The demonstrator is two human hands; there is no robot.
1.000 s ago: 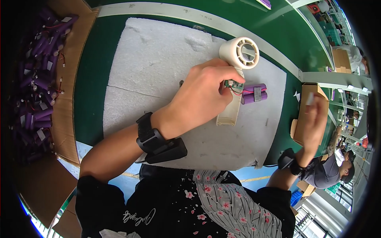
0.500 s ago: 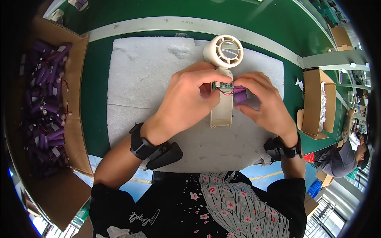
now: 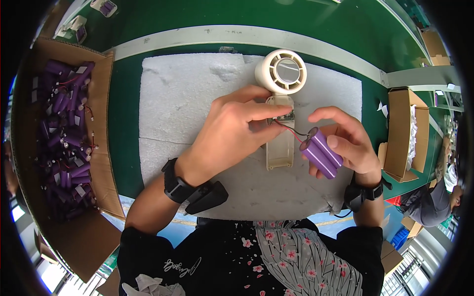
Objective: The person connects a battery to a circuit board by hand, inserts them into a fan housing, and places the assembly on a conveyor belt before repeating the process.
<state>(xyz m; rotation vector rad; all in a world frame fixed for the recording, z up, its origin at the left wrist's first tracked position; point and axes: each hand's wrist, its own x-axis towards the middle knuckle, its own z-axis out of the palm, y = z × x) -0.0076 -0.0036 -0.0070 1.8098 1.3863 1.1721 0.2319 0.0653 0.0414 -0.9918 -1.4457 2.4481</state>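
The left hand (image 3: 229,118) is placed at 10 o'clock from the hollow handle (image 3: 280,153) of a cream fan, with thumb and forefinger pinched narrow on the small circuit board (image 3: 286,115). The purple two-cell battery pack (image 3: 322,154) is held at the handle's 3 o'clock, just beside it, between the right hand's (image 3: 353,143) thumb and curled fingers; that forefinger is raised clear. The red and black wires (image 3: 295,133) are led from the pack's upper end to the left fingertips, where their ends are hidden, so whether they are firmly joined cannot be told.

The wires are probably the weak point: if the pack is drawn farther toward 4 o'clock while the board is pinched, a joint could be torn. If the pack is pressed into the handle with slack beneath it, a wire could be nicked. The board might be bent by a hard pinch. The smooth pack, gripped without the forefinger, might be dropped onto the foam sheet (image 3: 192,89) and the wires jerked.
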